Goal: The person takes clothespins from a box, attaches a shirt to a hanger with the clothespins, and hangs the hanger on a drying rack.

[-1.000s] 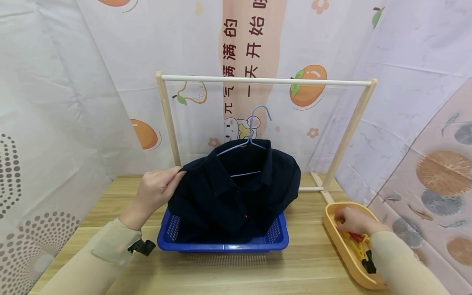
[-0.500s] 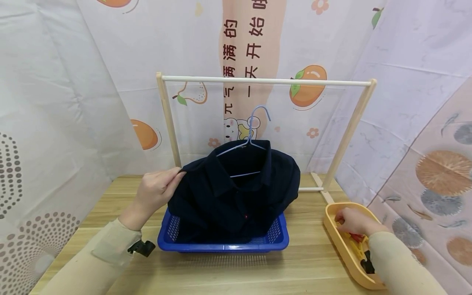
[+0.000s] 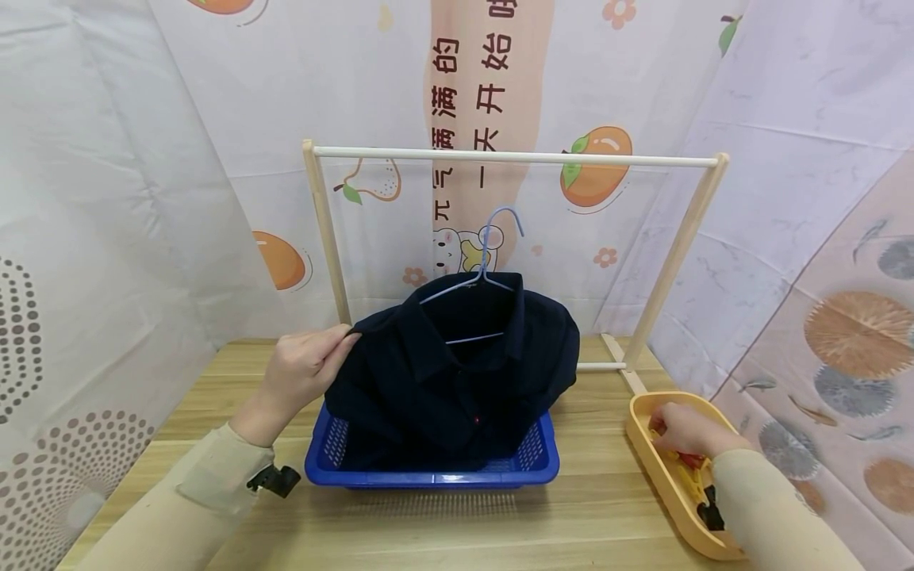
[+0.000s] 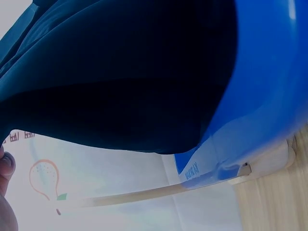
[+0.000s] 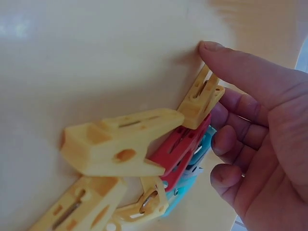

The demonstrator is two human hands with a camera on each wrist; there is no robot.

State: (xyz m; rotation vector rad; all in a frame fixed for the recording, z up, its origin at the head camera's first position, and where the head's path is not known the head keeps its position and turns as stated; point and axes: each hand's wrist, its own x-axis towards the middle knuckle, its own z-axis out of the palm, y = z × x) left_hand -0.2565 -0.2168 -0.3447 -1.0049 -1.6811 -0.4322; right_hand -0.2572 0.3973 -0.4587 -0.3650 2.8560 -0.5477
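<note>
A dark navy shirt (image 3: 443, 388) sits bunched in a blue basket (image 3: 435, 479), with a light blue wire hanger (image 3: 487, 246) inside its collar. My left hand (image 3: 307, 365) pinches the shirt at its left shoulder between thumb and fingers; in the left wrist view the dark cloth (image 4: 120, 86) fills much of the picture. Over at the right, my right hand (image 3: 689, 428) reaches into a yellow tray (image 3: 653, 468) of clothespins. In the right wrist view its thumb and curled fingers pinch the handle end of a yellow clothespin (image 5: 197, 103), partly hidden by the fingers.
Behind the basket stands a wooden rack with a white bar (image 3: 514, 157). More clothespins lie in the tray, among them a large yellow one (image 5: 120, 144), a red one (image 5: 178, 149) and turquoise ones. Printed curtains surround the wooden table (image 3: 593, 507).
My right hand stays in the tray, its forearm shifting very slightly. The hanger and shirt sink by a tiny amount. My left hand keeps its hold on the shoulder.
</note>
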